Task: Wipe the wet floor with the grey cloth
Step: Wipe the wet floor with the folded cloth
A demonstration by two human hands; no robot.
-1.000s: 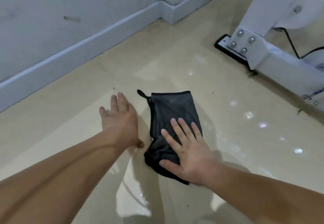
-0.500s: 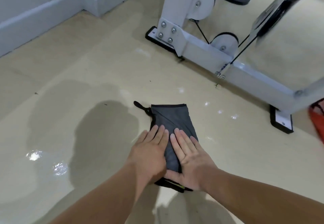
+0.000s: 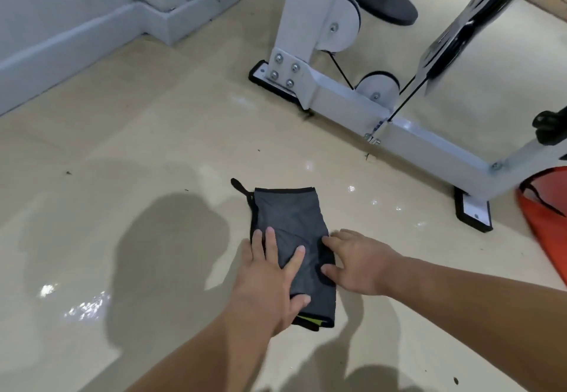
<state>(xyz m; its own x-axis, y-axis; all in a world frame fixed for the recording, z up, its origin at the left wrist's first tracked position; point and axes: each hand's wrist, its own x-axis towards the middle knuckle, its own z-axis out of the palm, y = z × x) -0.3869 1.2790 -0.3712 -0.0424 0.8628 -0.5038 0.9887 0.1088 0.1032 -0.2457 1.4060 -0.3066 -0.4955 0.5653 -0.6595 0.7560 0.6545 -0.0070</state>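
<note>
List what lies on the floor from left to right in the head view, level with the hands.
wet glints → left hand → right hand → black frame foot → orange fabric

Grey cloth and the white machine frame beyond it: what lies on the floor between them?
In the head view, only wet floor lies between the grey cloth and the white frame: bright water glints and a small dark speck near the frame.

Grey cloth (image 3: 291,219) is showing black trim and a yellow-green strip. Floor (image 3: 153,146) is looking glossy beige, machine frame (image 3: 429,143) white.
</note>
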